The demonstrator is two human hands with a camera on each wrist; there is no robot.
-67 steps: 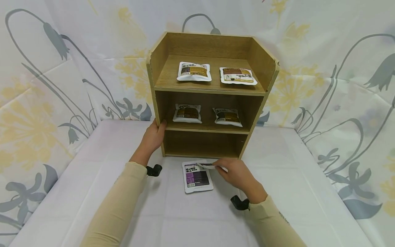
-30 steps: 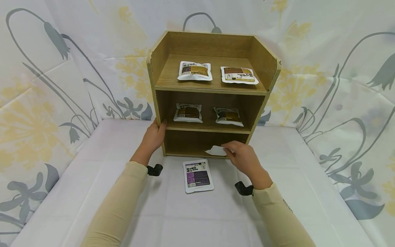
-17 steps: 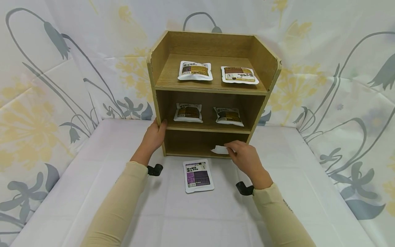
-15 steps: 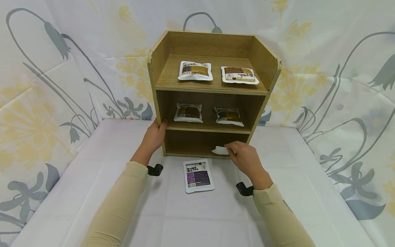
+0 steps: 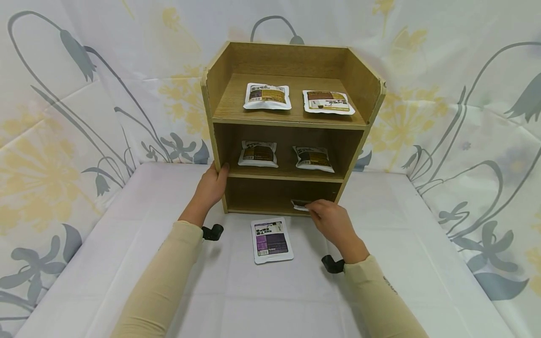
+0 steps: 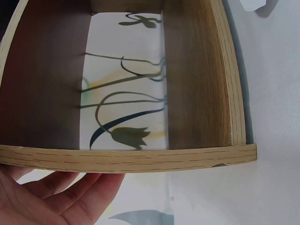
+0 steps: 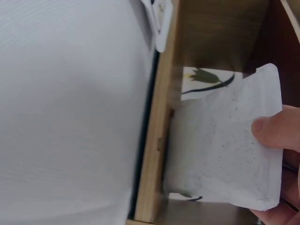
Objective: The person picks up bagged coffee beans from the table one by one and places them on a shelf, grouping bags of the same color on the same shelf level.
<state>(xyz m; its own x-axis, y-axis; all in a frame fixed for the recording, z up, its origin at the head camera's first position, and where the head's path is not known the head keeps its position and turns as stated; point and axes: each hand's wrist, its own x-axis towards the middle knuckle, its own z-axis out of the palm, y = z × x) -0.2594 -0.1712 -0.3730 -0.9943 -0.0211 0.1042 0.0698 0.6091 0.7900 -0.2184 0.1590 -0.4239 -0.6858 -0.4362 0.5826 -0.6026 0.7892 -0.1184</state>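
A wooden shelf unit (image 5: 279, 123) with three levels stands on the white cloth. My left hand (image 5: 211, 185) grips its left side panel; in the left wrist view its fingers (image 6: 101, 194) lie along the outside of the panel. My right hand (image 5: 334, 225) pinches the edge of a white pouch (image 7: 220, 145) between thumb and fingers. That pouch is partly inside the bottom compartment, at its right side, with its white face towards the right wrist camera. Another pouch with a purple label (image 5: 272, 240) lies flat on the cloth in front of the shelf.
Two pouches lie on the top level, one left (image 5: 267, 96) and one right (image 5: 328, 102). On the middle level are two more, left (image 5: 258, 155) and right (image 5: 313, 160). A flower-patterned cloth (image 5: 422, 117) hangs behind and at both sides.
My right hand has carried the pouch from above the purple-labelled one up into the bottom compartment's right side, then lowered and tilted it flatter. My left hand has stayed on the side panel.
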